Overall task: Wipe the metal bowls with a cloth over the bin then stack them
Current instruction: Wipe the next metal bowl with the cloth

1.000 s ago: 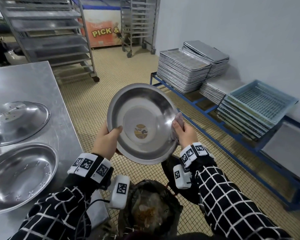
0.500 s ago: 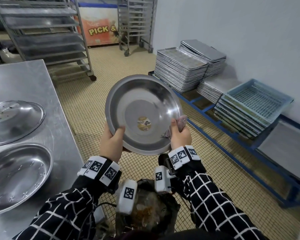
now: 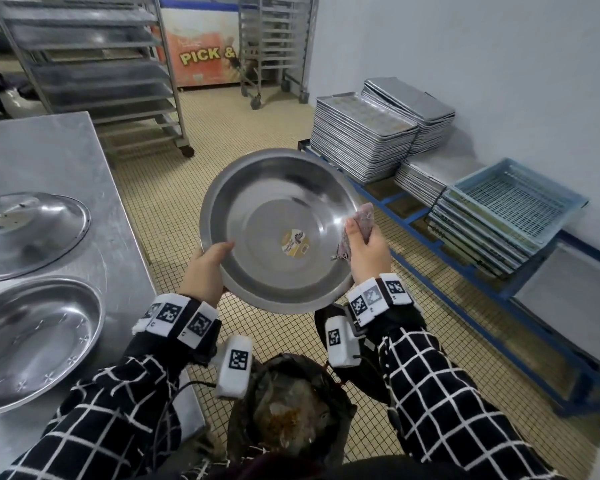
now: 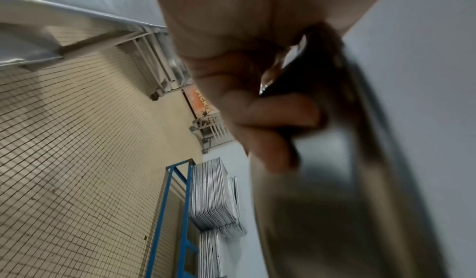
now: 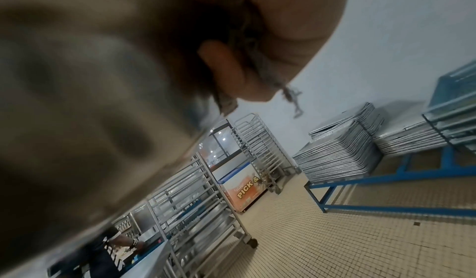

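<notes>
I hold a wide metal bowl (image 3: 278, 230) tilted toward me above the black-lined bin (image 3: 288, 410). It has a round sticker in its middle. My left hand (image 3: 207, 268) grips the bowl's left rim, thumb inside; its fingers (image 4: 270, 115) curl round the blurred rim (image 4: 360, 180) in the left wrist view. My right hand (image 3: 364, 251) pinches a pinkish-grey cloth (image 3: 362, 220) against the right rim. The cloth (image 5: 257, 62) shows in the right wrist view beside the blurred bowl (image 5: 90, 99). Two more bowls lie on the steel table (image 3: 59, 150): one upside down (image 3: 28, 230), one upright (image 3: 32, 337).
A low blue rack (image 3: 465, 268) on the right carries stacks of metal trays (image 3: 361, 140) and pale blue crates (image 3: 513, 199). Wheeled tray racks (image 3: 97, 67) and an orange freezer (image 3: 205, 53) stand at the back. Tiled floor (image 3: 160, 188) lies between table and rack.
The bowl has turned in my hands, so the sticker sits further right. My right hand with the cloth slid down the right rim and back up along it.
</notes>
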